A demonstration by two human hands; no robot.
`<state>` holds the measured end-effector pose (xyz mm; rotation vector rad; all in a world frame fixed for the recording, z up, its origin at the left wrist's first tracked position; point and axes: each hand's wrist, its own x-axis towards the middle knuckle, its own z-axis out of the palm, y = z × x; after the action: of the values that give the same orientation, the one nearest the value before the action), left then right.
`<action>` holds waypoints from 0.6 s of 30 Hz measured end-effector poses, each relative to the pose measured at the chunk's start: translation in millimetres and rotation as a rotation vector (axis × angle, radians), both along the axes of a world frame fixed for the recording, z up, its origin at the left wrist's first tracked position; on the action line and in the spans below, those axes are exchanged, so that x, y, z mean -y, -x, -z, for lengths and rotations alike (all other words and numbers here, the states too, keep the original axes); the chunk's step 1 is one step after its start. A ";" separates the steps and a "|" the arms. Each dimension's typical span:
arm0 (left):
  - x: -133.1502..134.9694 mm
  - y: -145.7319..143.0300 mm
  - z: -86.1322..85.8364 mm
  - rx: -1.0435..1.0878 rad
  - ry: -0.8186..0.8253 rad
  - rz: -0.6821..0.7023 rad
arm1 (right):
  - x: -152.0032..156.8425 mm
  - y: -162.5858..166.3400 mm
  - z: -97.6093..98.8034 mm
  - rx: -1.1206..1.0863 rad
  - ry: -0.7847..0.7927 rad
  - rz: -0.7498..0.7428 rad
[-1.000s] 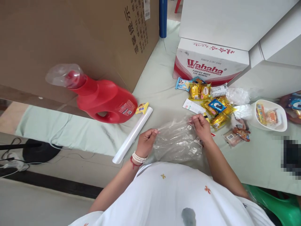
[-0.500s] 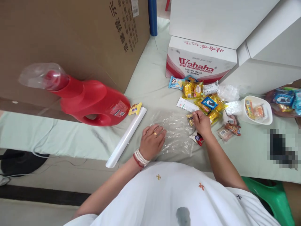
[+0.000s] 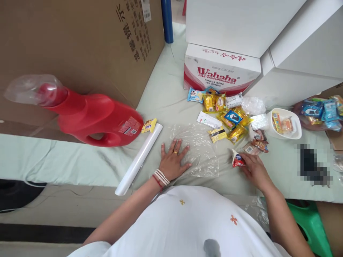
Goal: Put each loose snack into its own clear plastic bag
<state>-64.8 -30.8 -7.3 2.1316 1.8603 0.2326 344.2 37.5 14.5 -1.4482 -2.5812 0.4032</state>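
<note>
My left hand (image 3: 174, 161) lies flat with fingers spread on the left part of a clear plastic film sheet (image 3: 202, 157). My right hand (image 3: 255, 170) is closed on a small red-and-white snack packet (image 3: 237, 159), just right of the film. A yellow packet with a black stripe (image 3: 217, 134) lies at the film's upper right edge. Beyond it are a white sachet (image 3: 209, 120) and a pile of yellow-wrapped snacks (image 3: 237, 133). To the left of my left hand, a white roll of film (image 3: 139, 159) lies aslant, with a yellow packet (image 3: 149, 125) at its far end.
A red jug (image 3: 99, 119) lies at left against a large cardboard box (image 3: 80, 46). A Wahaha carton (image 3: 222, 69) and white boxes (image 3: 241, 25) stand at the back. A white bowl (image 3: 297, 123) holding snacks is at right. A green stool (image 3: 311, 225) stands lower right.
My right hand has left the striped packet and moved right and nearer me, bringing the red-and-white packet along. The fingers of my left hand have spread out on the film.
</note>
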 end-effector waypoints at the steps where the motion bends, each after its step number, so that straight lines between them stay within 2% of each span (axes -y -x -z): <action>1: 0.1 -1.4 0.0 0.000 0.000 -0.007 | -3.1 2.4 -7.0 -0.031 -0.049 0.040; 4: 1.6 -3.5 1.3 0.010 -0.003 -0.015 | -15.2 39.9 -35.5 -0.195 -0.149 0.066; 7: 4.6 -3.7 2.9 0.031 -0.009 -0.016 | -26.1 114.3 -49.8 -0.232 -0.089 -0.062; 10: 8.9 2.3 4.8 0.068 -0.010 -0.037 | -33.9 187.1 -36.2 -0.070 0.060 -0.217; 12: 13.7 12.8 5.2 0.108 -0.015 -0.063 | -35.5 211.8 -21.4 0.007 0.125 -0.281; 15: 26.1 35.0 2.4 0.194 -0.046 -0.032 | -27.8 200.3 -9.8 -0.093 0.159 -0.362; 18: 41.1 52.6 -3.2 0.297 -0.071 0.168 | -6.9 154.5 -10.2 -0.192 0.177 -0.466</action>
<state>-117.4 -72.0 -4.1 2.1479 1.5192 0.5504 189.7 44.3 24.7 -0.7811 -2.7563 0.8032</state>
